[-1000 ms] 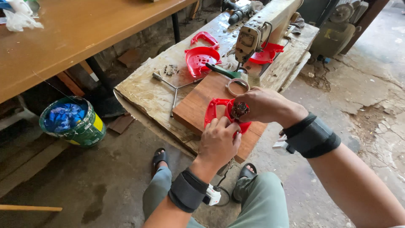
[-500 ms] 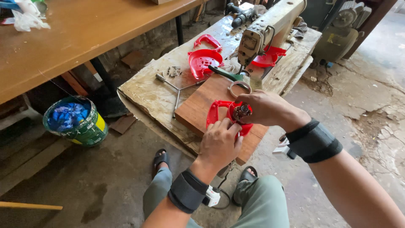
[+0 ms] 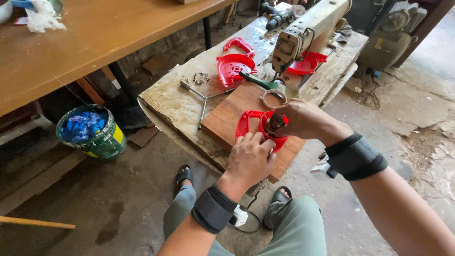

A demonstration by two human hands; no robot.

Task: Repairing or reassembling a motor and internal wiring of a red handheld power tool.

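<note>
Hands barely shifted vs earlier frames; camera nudged only. Head view: left hand point(image 3: 250, 160) fingers pressed flat on red plastic part point(image 3: 250, 127), pinning it to wood board point(image 3: 227, 114). Right hand point(image 3: 303, 121), 3 o'clock of part, clenched round small metal piece point(image 3: 275, 123) seated on it. Fitting looks midway; more red parts point(image 3: 234, 66) wait at 12.

Green bucket point(image 3: 92, 132) (blue scraps inside), sewing machine point(image 3: 308, 35), brown table point(image 3: 95, 42), metal ring point(image 3: 273, 98)

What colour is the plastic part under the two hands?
The plastic part is red, lying on a brown wooden board; the head view shows it best.
</note>
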